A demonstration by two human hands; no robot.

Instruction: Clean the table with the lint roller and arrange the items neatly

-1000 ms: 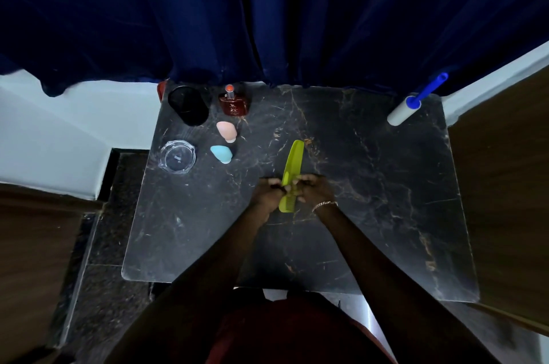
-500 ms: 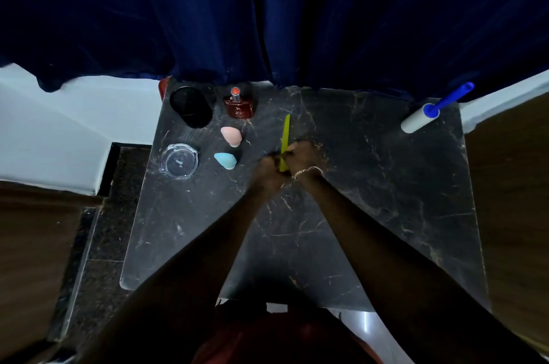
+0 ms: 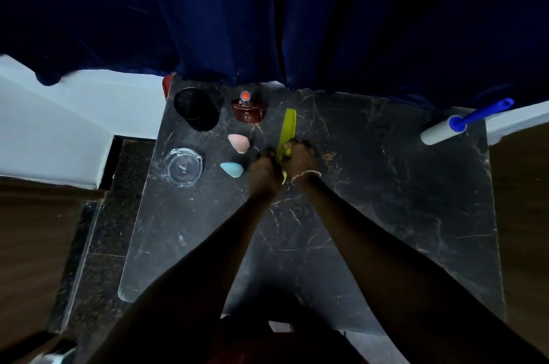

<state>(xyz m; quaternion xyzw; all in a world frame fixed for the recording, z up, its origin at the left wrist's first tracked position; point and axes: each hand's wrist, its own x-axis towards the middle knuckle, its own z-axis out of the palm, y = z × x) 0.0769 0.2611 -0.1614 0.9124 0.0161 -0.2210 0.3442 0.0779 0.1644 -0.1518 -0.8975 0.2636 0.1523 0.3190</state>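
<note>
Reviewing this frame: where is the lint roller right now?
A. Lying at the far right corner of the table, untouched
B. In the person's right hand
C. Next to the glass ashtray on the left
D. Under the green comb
A: the lint roller lies at the table's far right corner, while the left hand and right hand both hold the green comb.

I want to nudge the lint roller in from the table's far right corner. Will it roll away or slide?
The lint roller lies on its side, a white cylinder with a thin blue handle, so a sideways push would probably make it roll. It sits close to the table edge, so it might drop off. It looks light; lifting by the handle seems safer.
</note>
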